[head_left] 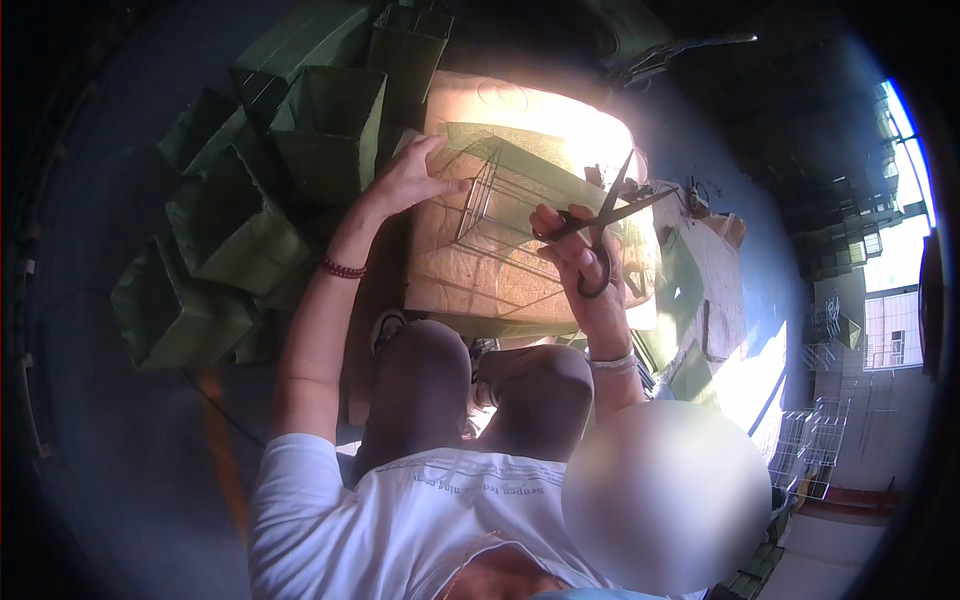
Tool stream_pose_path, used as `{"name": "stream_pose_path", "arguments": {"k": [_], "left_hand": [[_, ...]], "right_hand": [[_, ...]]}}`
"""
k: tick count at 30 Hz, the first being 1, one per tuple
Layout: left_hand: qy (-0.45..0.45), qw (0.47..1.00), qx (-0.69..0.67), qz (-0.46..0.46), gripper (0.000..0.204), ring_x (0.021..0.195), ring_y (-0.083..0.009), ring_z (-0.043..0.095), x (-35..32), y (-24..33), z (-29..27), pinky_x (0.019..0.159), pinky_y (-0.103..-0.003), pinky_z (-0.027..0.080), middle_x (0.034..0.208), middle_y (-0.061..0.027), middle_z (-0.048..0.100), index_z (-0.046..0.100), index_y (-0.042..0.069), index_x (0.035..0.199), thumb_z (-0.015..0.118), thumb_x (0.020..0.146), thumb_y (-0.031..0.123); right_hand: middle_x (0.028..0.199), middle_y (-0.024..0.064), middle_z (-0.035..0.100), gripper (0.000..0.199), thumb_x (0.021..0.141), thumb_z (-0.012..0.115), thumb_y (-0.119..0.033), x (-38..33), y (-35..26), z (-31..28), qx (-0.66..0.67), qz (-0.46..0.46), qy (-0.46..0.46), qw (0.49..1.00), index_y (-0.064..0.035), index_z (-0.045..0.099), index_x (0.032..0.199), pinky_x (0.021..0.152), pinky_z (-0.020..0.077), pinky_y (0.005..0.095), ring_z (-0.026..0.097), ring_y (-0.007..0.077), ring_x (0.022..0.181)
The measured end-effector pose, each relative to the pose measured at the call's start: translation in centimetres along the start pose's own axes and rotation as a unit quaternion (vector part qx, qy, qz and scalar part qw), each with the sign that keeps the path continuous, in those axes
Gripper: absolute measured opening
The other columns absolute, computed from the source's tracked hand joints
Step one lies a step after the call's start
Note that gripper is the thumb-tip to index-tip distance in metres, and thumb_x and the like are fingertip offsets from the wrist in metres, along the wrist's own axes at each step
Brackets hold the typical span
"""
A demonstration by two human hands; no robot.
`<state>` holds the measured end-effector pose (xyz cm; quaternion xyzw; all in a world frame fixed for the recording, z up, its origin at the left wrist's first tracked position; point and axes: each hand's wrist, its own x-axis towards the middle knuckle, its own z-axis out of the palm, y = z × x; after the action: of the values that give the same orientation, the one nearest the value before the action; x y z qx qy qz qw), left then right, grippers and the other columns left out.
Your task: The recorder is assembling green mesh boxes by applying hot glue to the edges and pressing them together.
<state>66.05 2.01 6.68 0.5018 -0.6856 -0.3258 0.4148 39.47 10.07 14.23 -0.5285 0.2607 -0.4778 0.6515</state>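
Metal scissors [603, 217] (spread wide) sit in the right hand [602, 304].

Our desk [432, 285] wears a creased tan covering, and on it we have a thin wire frame [482, 195] with green sheeting [530, 152]; on our dark floor [140, 450] sit open-topped green bins [330, 150].
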Motion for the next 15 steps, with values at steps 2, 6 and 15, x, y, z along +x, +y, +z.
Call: {"name": "stream_pose_path", "arguments": {"k": [2,6,15], "left_hand": [[0.006,0.998,0.056,-0.005,0.097,0.128,-0.029,0.032,0.7,-2.2,1.9,0.105,-0.041,0.028,0.137,-0.0224,0.033,0.028,-0.006,0.135,0.08,0.064,0.036],[-0.013,0.982,0.173,-0.077,0.118,0.137,-0.0342,0.015,3.3,-2.6,5.2,0.109,-0.053,0.012,0.146,-0.0232,0.017,0.001,0.0,0.143,0.078,0.061,0.038],[0.096,0.993,0.07,-0.003,0.022,0.07,-0.0323,0.063,4.9,-3.7,4.1,0.065,-0.036,0.05,0.073,-0.0159,0.065,0.064,0.0,0.095,0.061,0.079,0.015]], "right_hand": [[0.128,0.0202,0.047,0.058,0.089,0.056,-0.031,-0.1,-0.3,-0.2,0.033,0.047,-0.024,0.998,0.0003,0.032,0.131,0.095,0.0396,0.0403,0.051,0.0292,0.112],[0.109,0.0148,0.055,0.059,0.09,0.052,-0.043,0.0,1.1,-1.4,0.032,0.117,-0.081,0.989,0.0003,0.038,0.127,0.093,0.0401,0.0385,0.054,0.0262,0.105],[0.089,0.004,0.056,0.077,0.083,0.037,-0.069,1.1,3.3,-1.5,0.076,0.297,-0.105,0.946,-0.0018,0.047,0.12,0.078,0.0413,0.0303,0.053,0.0151,0.083]]}}
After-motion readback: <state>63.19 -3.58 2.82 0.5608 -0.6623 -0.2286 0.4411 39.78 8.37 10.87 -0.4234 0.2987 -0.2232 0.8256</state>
